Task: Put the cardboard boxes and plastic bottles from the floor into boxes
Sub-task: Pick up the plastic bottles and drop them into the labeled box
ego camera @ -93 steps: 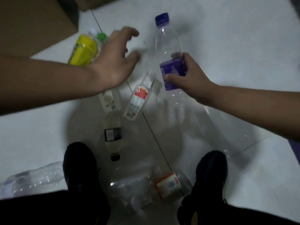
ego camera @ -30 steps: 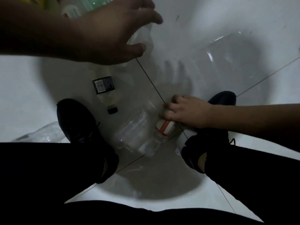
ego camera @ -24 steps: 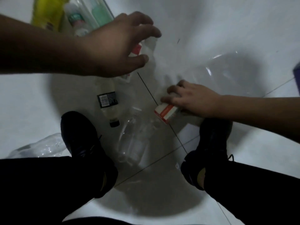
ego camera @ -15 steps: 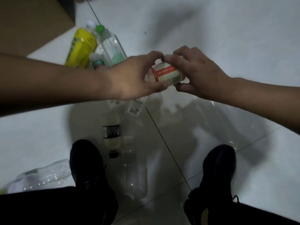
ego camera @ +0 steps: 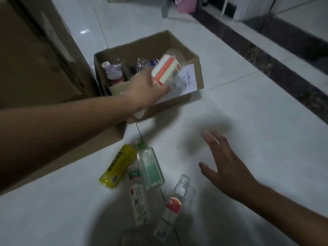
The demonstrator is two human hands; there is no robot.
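The clear bottle with the red and white label was in the left hand, whose fingers were curled round its lower part, and it was tilted over the near rim of the open cardboard box. Inside that box lay other clear bottles, one with a pale red cap; a white paper note with handwriting was stuck on its side wall. The right hand hovered over the floor with fingers spread wide, holding nothing. Near it, on the floor, lay a yellow bottle, touching a clear green-capped bottle, with a leaf-printed bottle and a red-labelled bottle closer to the person. A large cardboard box stood just beside the open one. A dark border strip ran along the floor's far edge.
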